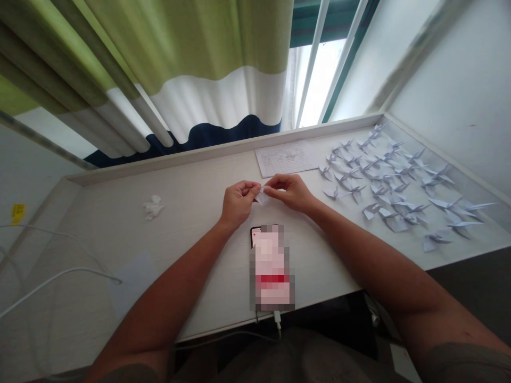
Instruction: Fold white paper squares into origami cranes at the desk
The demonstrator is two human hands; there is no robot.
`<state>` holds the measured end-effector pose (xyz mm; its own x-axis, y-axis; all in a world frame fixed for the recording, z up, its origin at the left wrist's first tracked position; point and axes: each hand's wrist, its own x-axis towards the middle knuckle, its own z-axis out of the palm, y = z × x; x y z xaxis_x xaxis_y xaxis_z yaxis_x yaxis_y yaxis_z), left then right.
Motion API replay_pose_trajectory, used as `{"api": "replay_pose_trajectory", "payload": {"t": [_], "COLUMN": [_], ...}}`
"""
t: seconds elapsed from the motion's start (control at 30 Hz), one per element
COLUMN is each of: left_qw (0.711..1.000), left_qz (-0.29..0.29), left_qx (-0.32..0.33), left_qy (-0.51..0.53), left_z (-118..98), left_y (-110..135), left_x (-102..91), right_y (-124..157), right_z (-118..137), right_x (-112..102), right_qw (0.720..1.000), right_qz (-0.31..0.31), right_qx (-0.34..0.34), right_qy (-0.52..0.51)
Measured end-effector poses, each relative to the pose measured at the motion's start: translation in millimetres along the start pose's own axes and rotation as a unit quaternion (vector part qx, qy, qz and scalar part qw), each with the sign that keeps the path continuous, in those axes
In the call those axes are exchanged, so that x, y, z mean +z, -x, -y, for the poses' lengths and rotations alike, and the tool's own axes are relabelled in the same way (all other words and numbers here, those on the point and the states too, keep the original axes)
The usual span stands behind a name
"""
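A small piece of folded white paper point(262, 196) is held between both my hands above the white desk point(191, 223). My left hand point(238, 202) pinches its left end with fingers closed. My right hand point(289, 191) pinches the right end the same way. Both hands sit just beyond a phone point(271, 266) that lies flat near the front edge, with a cable plugged into its near end.
Several folded paper cranes point(395, 186) are spread over the right part of the desk. A printed sheet point(285, 158) lies at the back, a crumpled paper scrap point(154, 206) at the left. White cables point(59, 276) trail over the left side. Curtains hang behind.
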<state>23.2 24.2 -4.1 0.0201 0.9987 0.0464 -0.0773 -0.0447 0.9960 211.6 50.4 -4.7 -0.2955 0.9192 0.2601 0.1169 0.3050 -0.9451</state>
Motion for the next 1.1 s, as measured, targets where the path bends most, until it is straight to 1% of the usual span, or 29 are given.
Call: {"api": "replay_pose_trajectory", "payload": {"t": [0.1,0.3,0.4,0.53,0.6,0.7,0.77,0.83,0.9,0.97,1.0,1.1], "left_qw": [1.000,0.999,0.999,0.999,0.999,1.000,1.000,1.000,1.000,1.000,1.000,0.997], "left_qz": [-0.001,0.009,0.012,0.016,0.014,0.009,0.005,0.000,-0.002,0.009,0.022,0.073], "left_qx": [-0.003,-0.014,-0.018,-0.004,0.002,-0.004,-0.004,-0.001,-0.003,-0.011,-0.014,-0.012], "left_qy": [-0.004,-0.029,-0.034,-0.032,-0.032,-0.020,-0.011,-0.004,-0.001,0.005,0.008,0.018], "left_z": [1.3,4.1,3.2,0.2,-0.6,0.0,1.4,3.2,4.9,6.1,6.5,6.9], "left_y": [-0.8,-1.1,-0.2,1.1,1.7,1.7,0.4,-1.8,-4.2,-5.9,-6.3,-6.0], "left_x": [-0.7,-3.3,-2.7,0.4,1.3,0.7,-1.0,-3.1,-5.1,-6.3,-6.5,-5.7], "right_y": [-0.2,-1.1,-1.2,-1.2,-1.4,-1.1,-0.1,1.3,2.4,2.7,2.6,1.3], "right_z": [-1.0,-1.1,1.1,3.2,2.5,-0.1,-1.6,-2.6,-3.1,-3.3,-3.5,-4.8], "right_x": [0.9,1.2,1.0,1.2,2.0,3.9,4.6,4.1,2.5,0.5,-0.5,-2.4], "right_qw": [1.000,0.998,0.998,0.996,0.997,0.999,0.999,0.998,0.994,0.989,0.988,0.991], "right_qz": [-0.002,0.017,0.017,0.016,0.020,0.022,0.008,0.004,0.022,0.033,0.027,-0.010], "right_qx": [0.005,0.053,0.066,0.074,0.064,0.049,0.030,-0.010,-0.060,-0.092,-0.098,-0.083], "right_qy": [0.003,-0.007,-0.005,-0.043,-0.044,0.001,0.029,0.054,0.086,0.112,0.118,0.108]}}
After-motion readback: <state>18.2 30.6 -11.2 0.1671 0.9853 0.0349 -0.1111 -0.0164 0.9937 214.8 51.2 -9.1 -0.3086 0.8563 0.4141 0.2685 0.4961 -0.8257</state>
